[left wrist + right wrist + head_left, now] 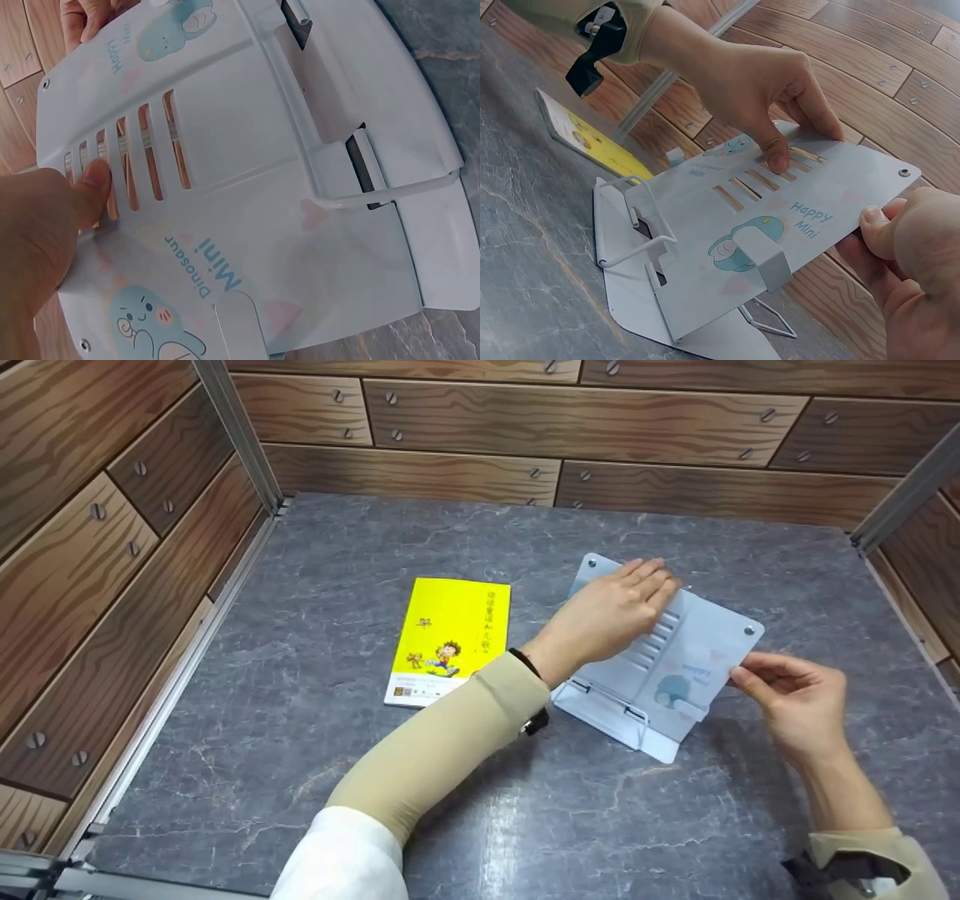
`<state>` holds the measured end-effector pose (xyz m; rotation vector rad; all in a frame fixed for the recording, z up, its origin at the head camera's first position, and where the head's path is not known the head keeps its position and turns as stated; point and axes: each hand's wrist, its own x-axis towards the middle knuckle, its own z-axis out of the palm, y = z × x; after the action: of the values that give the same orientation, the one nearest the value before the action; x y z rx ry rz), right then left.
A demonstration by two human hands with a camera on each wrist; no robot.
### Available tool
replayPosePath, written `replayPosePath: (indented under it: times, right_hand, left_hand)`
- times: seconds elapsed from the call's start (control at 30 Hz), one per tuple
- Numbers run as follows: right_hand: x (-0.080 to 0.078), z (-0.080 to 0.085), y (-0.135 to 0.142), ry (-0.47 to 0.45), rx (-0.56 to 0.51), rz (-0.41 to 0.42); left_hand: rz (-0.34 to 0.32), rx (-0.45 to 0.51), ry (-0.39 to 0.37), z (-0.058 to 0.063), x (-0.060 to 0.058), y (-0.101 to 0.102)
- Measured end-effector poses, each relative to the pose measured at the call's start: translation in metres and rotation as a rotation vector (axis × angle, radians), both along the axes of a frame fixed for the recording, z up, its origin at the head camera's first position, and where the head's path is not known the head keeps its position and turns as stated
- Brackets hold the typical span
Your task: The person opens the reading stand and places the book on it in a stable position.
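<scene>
Mind the white book stand (712,634), tilted on the tabletop (285,735) to the right of the yellow book (450,622). Pinched at its upper edge by the left grip (619,604), thumb in front by the slots (152,154), fingers behind; pinched likewise at its right edge by the right grip (806,701). Probably best to set the tilt slowly, pressing evenly from both sides, keeping fingertips off the rear wire support (776,331)

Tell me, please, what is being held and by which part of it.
The white stand: left fingers grip its upper edge; right fingers pinch its right edge in the head view.
</scene>
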<state>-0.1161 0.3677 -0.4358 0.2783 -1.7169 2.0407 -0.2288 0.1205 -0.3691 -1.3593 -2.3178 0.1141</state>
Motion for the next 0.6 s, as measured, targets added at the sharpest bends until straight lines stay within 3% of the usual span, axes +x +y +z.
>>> replayPosePath:
  times: [0.3, 0.6]
  right_hand:
    - [0.006, -0.001, -0.008, 0.006, -0.004, -0.021]
    - [0.013, 0.001, -0.015, 0.001, 0.005, -0.027]
  left_hand:
    - [-0.081, 0.01, 0.026, -0.001, -0.007, -0.006]
    - [-0.106, -0.012, -0.023, 0.001, -0.011, -0.009]
